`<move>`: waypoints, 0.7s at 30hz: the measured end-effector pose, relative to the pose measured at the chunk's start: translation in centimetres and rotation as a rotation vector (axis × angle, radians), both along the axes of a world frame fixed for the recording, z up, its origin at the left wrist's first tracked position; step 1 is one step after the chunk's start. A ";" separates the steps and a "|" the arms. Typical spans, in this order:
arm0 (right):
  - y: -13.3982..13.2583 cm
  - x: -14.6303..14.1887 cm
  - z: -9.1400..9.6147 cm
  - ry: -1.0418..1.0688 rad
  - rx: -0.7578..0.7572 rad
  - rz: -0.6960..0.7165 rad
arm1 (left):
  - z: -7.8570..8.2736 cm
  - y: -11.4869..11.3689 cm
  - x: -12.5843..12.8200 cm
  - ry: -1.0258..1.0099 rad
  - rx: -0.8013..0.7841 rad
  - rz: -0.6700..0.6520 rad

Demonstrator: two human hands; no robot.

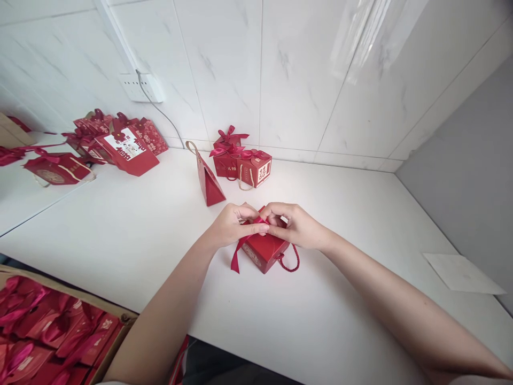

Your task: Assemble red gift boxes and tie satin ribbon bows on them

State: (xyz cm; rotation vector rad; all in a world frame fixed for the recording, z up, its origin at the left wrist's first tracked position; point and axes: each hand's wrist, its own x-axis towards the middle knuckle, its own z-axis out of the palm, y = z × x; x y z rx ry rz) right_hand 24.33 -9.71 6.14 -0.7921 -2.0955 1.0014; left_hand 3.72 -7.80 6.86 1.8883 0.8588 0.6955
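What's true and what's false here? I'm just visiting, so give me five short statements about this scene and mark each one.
1. The left hand and right hand meet at a shiny red ribbon on a small red cardboard box. True.
2. The twisted dark-red rope handle hangs at the picture's left side of that box. False: the handle hangs at the right.
3. A thin grey cable passes in front of a white rectangular socket panel. True.
4. The flat white rectangular sheet lies left of both hands. False: the sheet lies to their right.
5. A brown cardboard carton at lower left holds red boxes. True.
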 end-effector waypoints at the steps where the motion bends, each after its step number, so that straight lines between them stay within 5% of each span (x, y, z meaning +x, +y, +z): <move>1: 0.0 0.0 0.0 0.002 -0.001 -0.001 | 0.1 -0.1 0.0 0.007 0.000 0.000; 12: 0.2 1.0 1.1 0.037 -0.157 0.030 | -0.1 0.3 -0.7 0.019 -0.012 -0.050; 21: 1.1 1.7 0.6 -0.098 -0.071 -0.023 | -0.2 0.6 -0.6 0.010 0.071 -0.052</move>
